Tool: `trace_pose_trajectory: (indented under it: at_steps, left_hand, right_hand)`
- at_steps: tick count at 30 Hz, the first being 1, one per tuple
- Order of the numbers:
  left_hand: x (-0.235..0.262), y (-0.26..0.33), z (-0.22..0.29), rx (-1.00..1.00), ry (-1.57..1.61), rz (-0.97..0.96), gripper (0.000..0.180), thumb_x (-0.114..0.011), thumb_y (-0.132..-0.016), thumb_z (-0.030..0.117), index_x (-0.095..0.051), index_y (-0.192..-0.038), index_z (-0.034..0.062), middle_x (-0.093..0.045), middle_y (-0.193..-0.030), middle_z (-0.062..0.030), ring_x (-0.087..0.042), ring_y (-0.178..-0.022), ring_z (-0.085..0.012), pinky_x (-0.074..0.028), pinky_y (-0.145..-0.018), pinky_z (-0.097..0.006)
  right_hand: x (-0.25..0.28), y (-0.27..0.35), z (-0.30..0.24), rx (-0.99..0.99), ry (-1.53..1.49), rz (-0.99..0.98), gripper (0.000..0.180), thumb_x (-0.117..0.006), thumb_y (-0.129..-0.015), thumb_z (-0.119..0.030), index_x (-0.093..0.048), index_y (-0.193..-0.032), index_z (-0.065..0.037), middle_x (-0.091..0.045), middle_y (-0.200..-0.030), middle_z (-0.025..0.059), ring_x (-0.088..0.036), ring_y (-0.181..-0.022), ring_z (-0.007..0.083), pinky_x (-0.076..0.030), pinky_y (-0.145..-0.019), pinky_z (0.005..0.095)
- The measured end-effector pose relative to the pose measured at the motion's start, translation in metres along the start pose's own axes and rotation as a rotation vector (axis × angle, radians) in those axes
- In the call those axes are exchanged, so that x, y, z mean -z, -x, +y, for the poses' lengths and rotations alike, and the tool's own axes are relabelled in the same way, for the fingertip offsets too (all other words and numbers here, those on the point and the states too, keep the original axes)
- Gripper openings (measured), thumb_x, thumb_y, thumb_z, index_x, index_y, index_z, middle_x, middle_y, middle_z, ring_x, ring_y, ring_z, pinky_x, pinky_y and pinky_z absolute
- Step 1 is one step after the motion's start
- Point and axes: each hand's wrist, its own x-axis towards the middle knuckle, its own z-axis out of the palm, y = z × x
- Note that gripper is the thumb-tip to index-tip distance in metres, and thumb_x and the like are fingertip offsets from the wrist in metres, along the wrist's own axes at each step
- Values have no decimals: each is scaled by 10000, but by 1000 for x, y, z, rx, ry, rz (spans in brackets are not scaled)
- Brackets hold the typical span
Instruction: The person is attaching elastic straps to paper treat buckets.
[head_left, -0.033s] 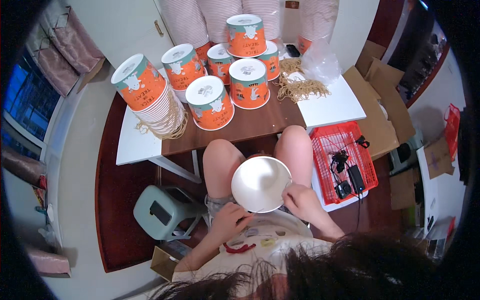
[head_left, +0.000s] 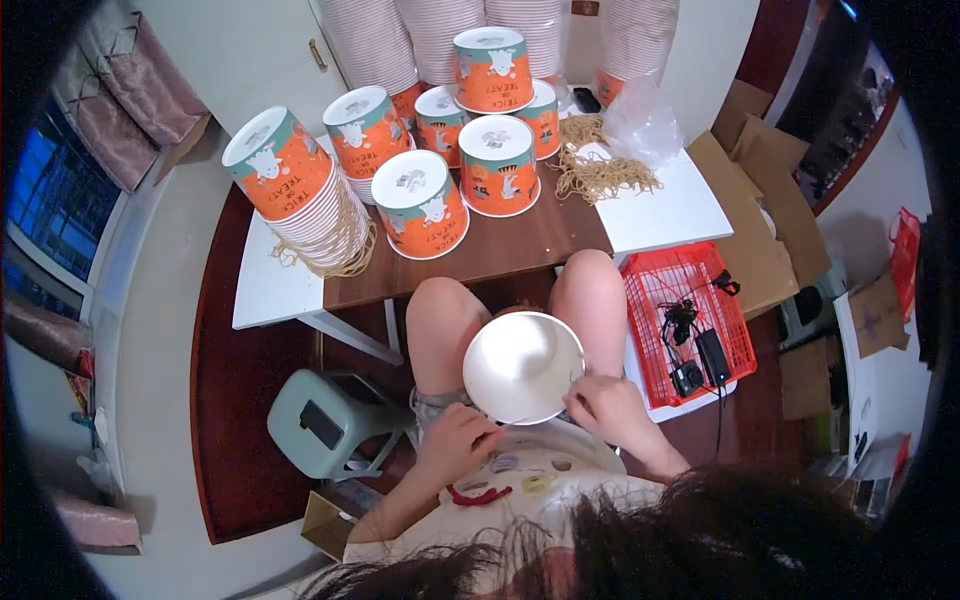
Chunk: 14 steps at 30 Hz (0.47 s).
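Bench: stood ahead, crowded with orange buckets.
Left hand: fingers closed on bucket's near rim.
Right hand: fingers gripped right rim.
Bucket: over lap, mouth and axis pointing up at camera.

Orange paper tubs with white lids and teal bands crowd the upper middle of the frame, one tub capping a stack at upper left. Plain white tub sits at centre. Flattened brown cardboard boxes lie at right.
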Motion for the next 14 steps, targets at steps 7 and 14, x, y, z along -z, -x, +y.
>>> trace_pose_trajectory:
  at_steps: [7,14]
  left_hand:
    - [15,-4,4,-120,-251,-9,109,-667,-649,168,-597,-700,101,-523,-681,-11,-531,-670,-167,-452,-556,-268]
    - [29,-1,1,-65,-339,-30,125,-676,-625,134,-615,-728,98,-534,-705,-22,-543,-696,-197,-471,-580,-296]
  right_hand:
    - [-28,-31,-43,503,-395,58,310,-577,-742,-96,-466,-1020,-19,-544,-873,140,-556,-802,292,-458,-692,346]
    - [-70,-43,-33,62,-681,-544,321,-499,-834,-99,-392,-1127,-29,-515,-983,140,-528,-811,133,-460,-640,254]
